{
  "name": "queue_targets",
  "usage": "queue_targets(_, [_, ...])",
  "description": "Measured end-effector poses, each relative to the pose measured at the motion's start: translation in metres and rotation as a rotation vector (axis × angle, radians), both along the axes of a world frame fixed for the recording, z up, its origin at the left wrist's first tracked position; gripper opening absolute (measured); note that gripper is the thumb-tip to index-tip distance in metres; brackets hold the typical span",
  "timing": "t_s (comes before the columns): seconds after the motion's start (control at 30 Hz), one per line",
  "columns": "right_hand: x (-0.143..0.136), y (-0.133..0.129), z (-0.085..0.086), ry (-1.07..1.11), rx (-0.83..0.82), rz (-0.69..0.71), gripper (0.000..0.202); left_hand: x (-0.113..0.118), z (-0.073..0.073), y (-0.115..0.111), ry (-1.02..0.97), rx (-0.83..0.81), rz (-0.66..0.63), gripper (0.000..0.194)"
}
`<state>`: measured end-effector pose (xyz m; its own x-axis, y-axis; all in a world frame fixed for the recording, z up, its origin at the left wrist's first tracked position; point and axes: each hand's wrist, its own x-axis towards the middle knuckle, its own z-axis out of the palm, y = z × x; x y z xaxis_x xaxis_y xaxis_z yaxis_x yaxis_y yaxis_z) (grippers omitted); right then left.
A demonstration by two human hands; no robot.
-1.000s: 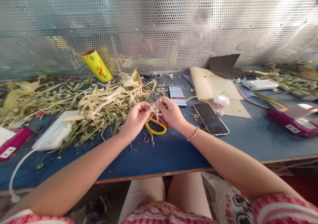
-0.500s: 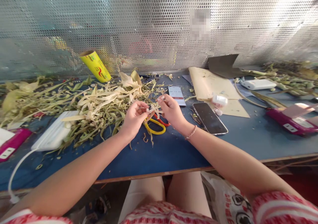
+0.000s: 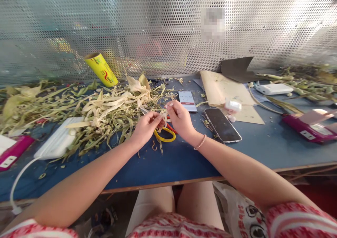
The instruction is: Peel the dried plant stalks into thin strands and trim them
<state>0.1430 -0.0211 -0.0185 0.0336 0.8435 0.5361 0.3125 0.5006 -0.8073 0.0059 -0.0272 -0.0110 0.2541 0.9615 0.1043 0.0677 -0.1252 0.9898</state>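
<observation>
My left hand [image 3: 147, 126] and my right hand [image 3: 179, 118] are close together above the blue table [image 3: 168, 166]. Between them is a small pale dried strip [image 3: 165, 115], pinched by the fingers of both hands. Scissors with yellow and red handles [image 3: 168, 135] lie just under the hands, their blades hidden. To the left of my left hand spreads a heap of dried leaves and stems [image 3: 110, 108]. A phone with a lit screen [image 3: 187, 101] lies behind my right hand, and a dark phone [image 3: 222, 125] is to its right.
A yellow tube [image 3: 102, 70] leans at the perforated metal screen [image 3: 163, 27]. White power bank [image 3: 58, 139] and magenta socket [image 3: 15, 153] sit left. Brown paper [image 3: 221, 90], earphone case [image 3: 233, 106], white device [image 3: 274, 89], magenta socket [image 3: 308, 130] and more stems [image 3: 310, 83] are right.
My left hand has shifted slightly right and its fingers have closed in toward my right hand. The pale strip between the hands has changed its shape and position.
</observation>
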Motion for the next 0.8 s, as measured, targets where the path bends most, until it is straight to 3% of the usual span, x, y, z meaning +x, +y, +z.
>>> queue_targets(0.37, [-0.006,-0.005,-0.004,-0.087,0.001,0.082,0.015,0.007,-0.004,-0.004,-0.194,-0.176,0.073,0.03])
queue_targets(0.6, [-0.01,-0.008,-0.005,-0.095,0.022,0.134,0.015,0.009,-0.012,-0.005,-0.176,-0.023,0.158,0.028])
queue_targets(0.8, [-0.012,-0.01,-0.004,-0.066,-0.017,0.149,0.014,0.008,-0.006,-0.007,-0.079,0.018,0.207,0.028])
